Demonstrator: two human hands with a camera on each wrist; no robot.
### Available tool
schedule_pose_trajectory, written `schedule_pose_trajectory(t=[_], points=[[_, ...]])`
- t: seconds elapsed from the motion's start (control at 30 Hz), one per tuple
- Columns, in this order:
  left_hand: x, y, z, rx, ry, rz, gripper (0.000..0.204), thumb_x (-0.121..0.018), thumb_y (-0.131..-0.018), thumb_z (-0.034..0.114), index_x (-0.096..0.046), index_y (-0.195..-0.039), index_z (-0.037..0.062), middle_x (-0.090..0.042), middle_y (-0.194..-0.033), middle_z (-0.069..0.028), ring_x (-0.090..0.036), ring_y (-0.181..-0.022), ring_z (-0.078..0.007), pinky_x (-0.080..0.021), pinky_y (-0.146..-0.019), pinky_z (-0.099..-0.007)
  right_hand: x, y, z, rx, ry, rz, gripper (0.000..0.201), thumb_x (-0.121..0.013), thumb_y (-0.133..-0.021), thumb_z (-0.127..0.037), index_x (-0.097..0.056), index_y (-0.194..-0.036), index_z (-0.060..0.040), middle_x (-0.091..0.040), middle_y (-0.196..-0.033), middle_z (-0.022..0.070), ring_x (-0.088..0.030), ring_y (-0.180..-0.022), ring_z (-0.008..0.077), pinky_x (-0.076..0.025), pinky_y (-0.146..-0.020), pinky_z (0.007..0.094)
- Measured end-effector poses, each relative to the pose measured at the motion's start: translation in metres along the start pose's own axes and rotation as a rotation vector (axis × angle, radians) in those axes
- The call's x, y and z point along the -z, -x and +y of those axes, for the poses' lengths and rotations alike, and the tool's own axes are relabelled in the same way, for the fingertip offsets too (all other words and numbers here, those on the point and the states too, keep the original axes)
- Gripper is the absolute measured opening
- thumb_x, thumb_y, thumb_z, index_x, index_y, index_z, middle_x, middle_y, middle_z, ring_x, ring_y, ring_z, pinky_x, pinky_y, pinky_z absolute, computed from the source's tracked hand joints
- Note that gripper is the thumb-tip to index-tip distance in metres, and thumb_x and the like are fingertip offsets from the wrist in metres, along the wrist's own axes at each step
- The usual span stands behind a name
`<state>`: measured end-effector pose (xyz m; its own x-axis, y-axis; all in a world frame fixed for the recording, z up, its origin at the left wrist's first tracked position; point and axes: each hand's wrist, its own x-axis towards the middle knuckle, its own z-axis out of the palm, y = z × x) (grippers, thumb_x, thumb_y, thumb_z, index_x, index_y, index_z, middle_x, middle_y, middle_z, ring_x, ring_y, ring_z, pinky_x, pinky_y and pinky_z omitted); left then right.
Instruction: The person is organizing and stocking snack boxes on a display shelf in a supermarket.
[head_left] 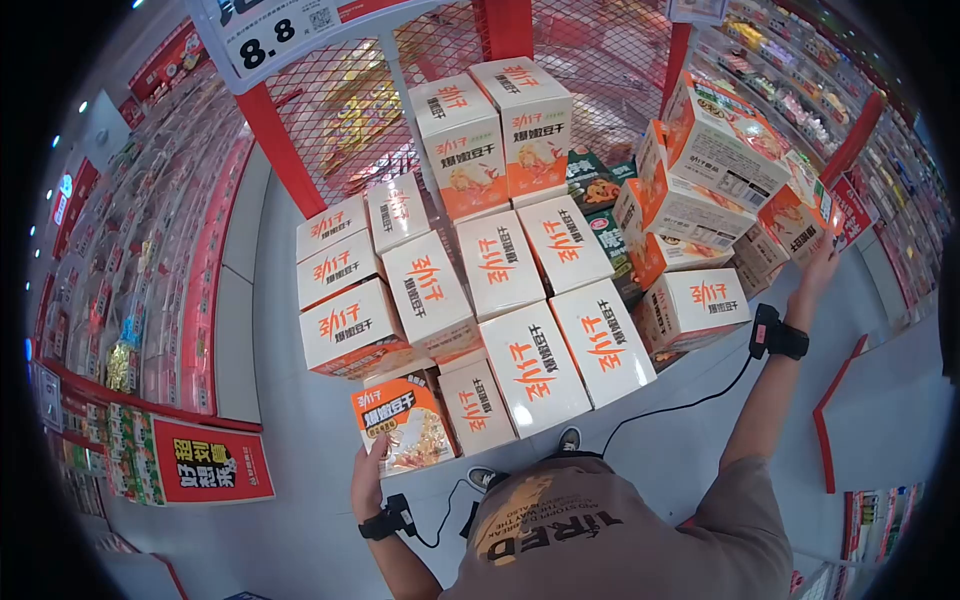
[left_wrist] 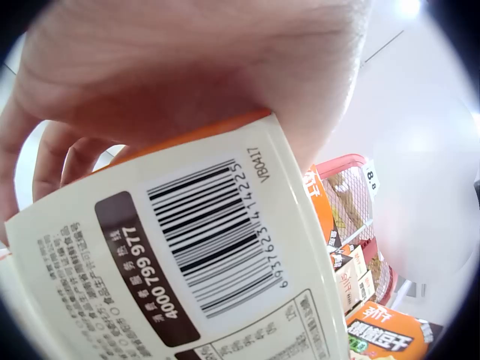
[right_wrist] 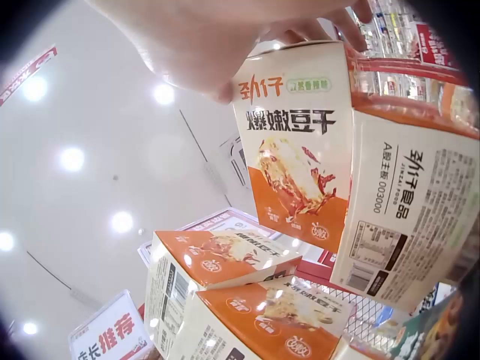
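My left hand (head_left: 369,478) grips a small orange-and-white snack box (head_left: 402,425) at the front left corner of the stack, thumb on its printed face. In the left wrist view, the barcode side of that box (left_wrist: 217,236) faces the camera, with the fingers (left_wrist: 56,157) around its far edge. At the right side, my right hand (head_left: 818,272) holds another snack box (head_left: 797,225) by its end. The right wrist view shows this box (right_wrist: 296,150) with the thumb at its front edge and the other fingers over the top.
White-topped boxes (head_left: 537,360) stand stacked between the hands, two upright ones (head_left: 458,150) at the back. Tilted boxes (head_left: 715,150) lean in a pile at right, beside green packages (head_left: 610,240). Red posts and mesh stand behind. Stocked shelves (head_left: 150,250) line the left side.
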<state>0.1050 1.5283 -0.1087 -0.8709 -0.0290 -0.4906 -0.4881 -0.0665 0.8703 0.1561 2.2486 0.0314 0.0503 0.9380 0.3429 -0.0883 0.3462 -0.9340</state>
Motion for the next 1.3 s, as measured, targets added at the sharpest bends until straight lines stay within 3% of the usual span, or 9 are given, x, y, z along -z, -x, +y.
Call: schedule_pose_trajectory(t=[0.13, 0.23, 0.57, 0.77, 0.8, 0.93, 1.03, 1.13, 1.3], points=[[0.001, 0.005, 0.007, 0.031, 0.091, -0.066, 0.043, -0.060, -0.094, 0.022, -0.051, -0.124, -0.0079, -0.063, -0.116, -0.0134, -0.062, -0.103, -0.0171, -0.048, -0.089, -0.0301, 0.018, -0.010, 0.011, -0.034, -0.042, -0.078, 0.058, -0.059, -0.088, -0.056, -0.055, -0.119, -0.0072, -0.061, -0.107, 0.0051, -0.058, -0.096, 0.0149, -0.043, -0.079, 0.0292], [0.004, 0.004, 0.005, -0.040, 0.197, -0.147, 0.044, -0.059, -0.094, 0.021, -0.050, -0.125, -0.0090, -0.063, -0.117, -0.0140, -0.063, -0.103, -0.0178, -0.048, -0.090, -0.0305, 0.021, 0.006, -0.013, -0.259, -0.152, -0.120, 0.066, -0.061, -0.089, -0.051, -0.048, -0.132, -0.0021, -0.056, -0.127, 0.0106, -0.053, -0.117, 0.0227, -0.037, -0.098, 0.0327], [0.005, 0.003, 0.002, -0.031, 0.206, -0.139, 0.041, -0.058, -0.095, 0.019, -0.050, -0.124, -0.0083, -0.063, -0.116, -0.0131, -0.063, -0.103, -0.0176, -0.048, -0.091, -0.0304, -0.001, 0.008, -0.005, -0.106, -0.153, -0.190, 0.071, -0.065, -0.084, -0.055, -0.054, -0.126, 0.0016, -0.060, -0.119, 0.0111, -0.051, -0.116, 0.0199, -0.035, -0.099, 0.0319], [0.004, 0.005, -0.010, -0.081, 0.320, -0.102, 0.037, -0.059, -0.093, 0.018, -0.053, -0.120, -0.0070, -0.064, -0.113, -0.0128, -0.064, -0.099, -0.0178, -0.049, -0.088, -0.0301, 0.006, 0.025, -0.015, -0.099, -0.122, -0.177, 0.069, -0.053, -0.091, -0.057, -0.051, -0.134, -0.0038, -0.058, -0.131, 0.0132, -0.051, -0.124, 0.0220, -0.033, -0.102, 0.0340], [0.005, 0.005, -0.013, -0.092, 0.339, -0.094, 0.037, -0.059, -0.093, 0.017, -0.053, -0.120, -0.0069, -0.064, -0.113, -0.0130, -0.064, -0.099, -0.0180, -0.050, -0.088, -0.0301, 0.010, 0.025, -0.012, -0.042, -0.177, -0.257, 0.076, -0.051, -0.091, -0.060, -0.044, -0.139, -0.0026, -0.051, -0.139, 0.0162, -0.046, -0.130, 0.0267, -0.026, -0.108, 0.0409], [0.018, 0.010, -0.024, -0.127, 0.392, -0.060, 0.036, -0.060, -0.091, 0.016, -0.054, -0.118, -0.0064, -0.064, -0.113, -0.0136, -0.064, -0.099, -0.0189, -0.050, -0.087, -0.0311, 0.024, 0.020, 0.002, -0.029, -0.189, -0.170, 0.072, -0.047, -0.094, -0.056, -0.041, -0.139, 0.0004, -0.040, -0.147, 0.0182, -0.040, -0.134, 0.0324, -0.019, -0.111, 0.0458], [0.032, 0.031, -0.028, -0.189, 0.467, 0.007, 0.038, -0.059, -0.091, 0.019, -0.053, -0.120, -0.0050, -0.064, -0.113, -0.0135, -0.064, -0.100, -0.0209, -0.051, -0.088, -0.0341, 0.043, 0.016, 0.008, 0.144, -0.146, 0.120, 0.057, -0.050, -0.094, -0.047, -0.051, -0.126, -0.0001, -0.056, -0.126, 0.0135, -0.052, -0.118, 0.0249, -0.033, -0.099, 0.0408], [0.029, 0.059, -0.008, -0.263, 0.623, 0.018, 0.042, -0.055, -0.092, 0.024, -0.051, -0.125, -0.0023, -0.063, -0.116, -0.0133, -0.064, -0.102, -0.0235, -0.050, -0.090, -0.0381, 0.062, 0.064, -0.056, 0.385, -0.132, 0.257, 0.044, -0.048, -0.096, -0.035, -0.054, -0.116, 0.0038, -0.059, -0.116, 0.0159, -0.057, -0.106, 0.0250, -0.040, -0.090, 0.0358], [-0.027, 0.104, 0.057, -0.451, 0.736, -0.099, 0.048, -0.048, -0.094, 0.031, -0.047, -0.132, 0.0006, -0.059, -0.122, -0.0146, -0.059, -0.112, -0.0270, -0.047, -0.097, -0.0410, 0.067, 0.163, -0.112, 0.310, -0.413, -0.919, 0.056, -0.047, -0.092, -0.047, -0.054, -0.111, 0.0056, -0.060, -0.111, 0.0207, -0.061, -0.095, 0.0267, -0.043, -0.081, 0.0340]])
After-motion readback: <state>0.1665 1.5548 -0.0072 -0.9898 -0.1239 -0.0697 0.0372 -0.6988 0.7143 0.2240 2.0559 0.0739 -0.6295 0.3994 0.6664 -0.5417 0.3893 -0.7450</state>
